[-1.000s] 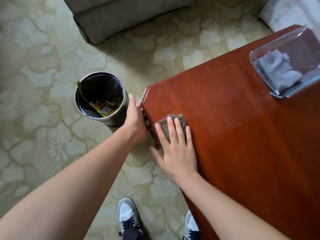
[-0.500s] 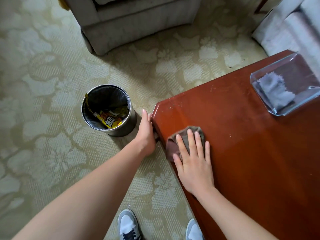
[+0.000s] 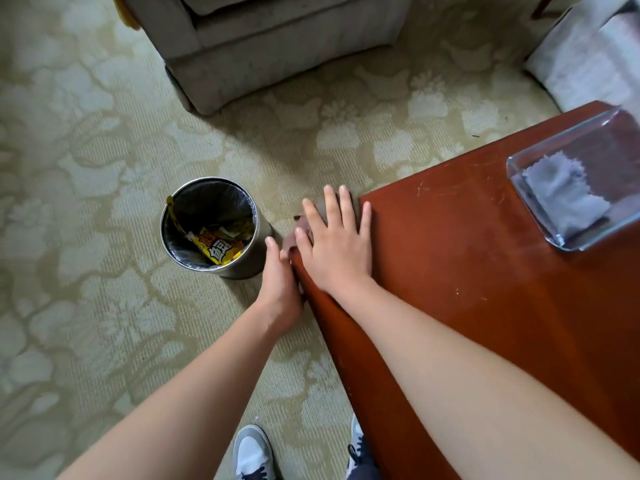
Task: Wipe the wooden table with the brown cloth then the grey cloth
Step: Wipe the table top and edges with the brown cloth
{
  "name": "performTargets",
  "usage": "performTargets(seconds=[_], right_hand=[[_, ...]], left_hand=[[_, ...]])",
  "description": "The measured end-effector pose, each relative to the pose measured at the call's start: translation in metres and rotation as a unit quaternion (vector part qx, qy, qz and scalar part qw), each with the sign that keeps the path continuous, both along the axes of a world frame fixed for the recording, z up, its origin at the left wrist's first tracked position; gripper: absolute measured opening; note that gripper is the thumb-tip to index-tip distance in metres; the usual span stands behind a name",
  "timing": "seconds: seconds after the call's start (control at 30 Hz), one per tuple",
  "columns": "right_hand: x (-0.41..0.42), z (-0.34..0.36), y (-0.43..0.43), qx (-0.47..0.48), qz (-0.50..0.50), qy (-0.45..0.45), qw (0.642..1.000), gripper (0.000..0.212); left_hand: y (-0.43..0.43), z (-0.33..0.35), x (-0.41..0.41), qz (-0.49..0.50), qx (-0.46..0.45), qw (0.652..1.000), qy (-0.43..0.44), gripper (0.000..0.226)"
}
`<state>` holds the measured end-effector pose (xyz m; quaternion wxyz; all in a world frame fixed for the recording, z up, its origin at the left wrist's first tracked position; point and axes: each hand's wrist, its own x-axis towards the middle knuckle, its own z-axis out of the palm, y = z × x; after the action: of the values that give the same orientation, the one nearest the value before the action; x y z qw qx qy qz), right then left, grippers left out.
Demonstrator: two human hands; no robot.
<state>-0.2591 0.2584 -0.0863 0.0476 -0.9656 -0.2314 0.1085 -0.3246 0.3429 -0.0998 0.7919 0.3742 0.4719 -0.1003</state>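
Sweeping crumbs off the wooden table (image 3: 485,271) toward its far-left corner, judging by hand placement. Largest first: patterned beige carpet (image 3: 86,202) all around, grey armchair (image 3: 270,46) beyond the table's far edge, pale upholstered piece (image 3: 581,64) past the far-right corner. Table glossy red-brown, faint scratches and specks near the far edge, light glare on the top.

Clear glass tray (image 3: 540,216) near the table's far-right edge, holding grey cloth (image 3: 564,199), crumpled, untouched; probably parked there for the second pass.

Metal waste bin (image 3: 211,223) on the carpet just beside the table's far-left corner, black liner, yellow wrappers inside; likely placed to catch swept-off debris.

Right hand (image 3: 332,247) flat, fingers spread, palm pressing brown cloth (image 3: 298,237) down at the far-left corner; pressing rather than gripping, cloth mostly hidden under the palm, partly hanging over the edge. Left hand (image 3: 280,282) held against the table's left edge just below the corner, open and apparently cupped, holding nothing visible; palm side hidden, so contents cannot be confirmed. Probably there to catch crumbs.

White and dark shoes (image 3: 252,452) on the carpet by the table's near-left edge.

Brown-cloth stage under way; grey cloth stage not started.
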Motion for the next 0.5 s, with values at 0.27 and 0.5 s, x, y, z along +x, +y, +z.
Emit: performTargets(seconds=[0.27, 0.5], right_hand=[[0.022, 0.005, -0.11, -0.037, -0.006, -0.006, 0.999, 0.064], [-0.105, 0.003, -0.229, -0.052, 0.085, -0.01, 0.995, 0.066]], left_hand=[[-0.042, 0.018, 0.028, 0.012, 0.249, 0.955, 0.163, 0.07], [-0.078, 0.027, 0.043, -0.014, 0.465, 0.826, 0.319, 0.063]])
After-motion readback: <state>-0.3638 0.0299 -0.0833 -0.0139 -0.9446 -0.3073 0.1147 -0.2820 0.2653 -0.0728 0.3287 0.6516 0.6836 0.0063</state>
